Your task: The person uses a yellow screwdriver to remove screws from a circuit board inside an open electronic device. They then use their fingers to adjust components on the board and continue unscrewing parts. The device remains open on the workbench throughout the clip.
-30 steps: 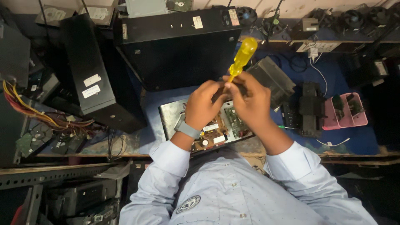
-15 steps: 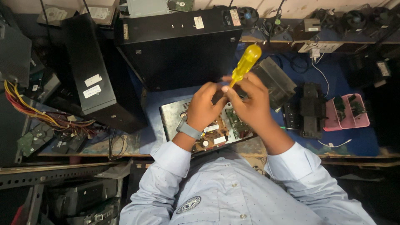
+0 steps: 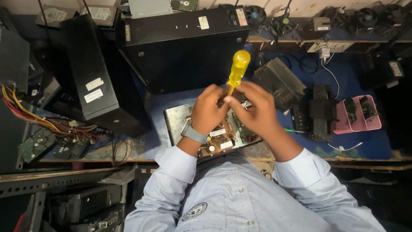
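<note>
- Head view shows both hands meeting above an open circuit board (image 3: 223, 137); the left hand (image 3: 208, 109) and right hand (image 3: 253, 111) pinch the shaft of a yellow-handled screwdriver (image 3: 237, 68), fingertips pressed together.
- Its long axis stands nearly upright, handle tilted away from the person, tip hidden behind the fingers; both hands are equally near.
- A metal tray (image 3: 174, 122) holds the board on the blue surface (image 3: 365, 144).
- A pink tray (image 3: 343, 124) to the right holds small dark parts.

Pale blue dotted shirt (image 3: 240, 202), grey wristband (image 3: 194, 134)
</note>
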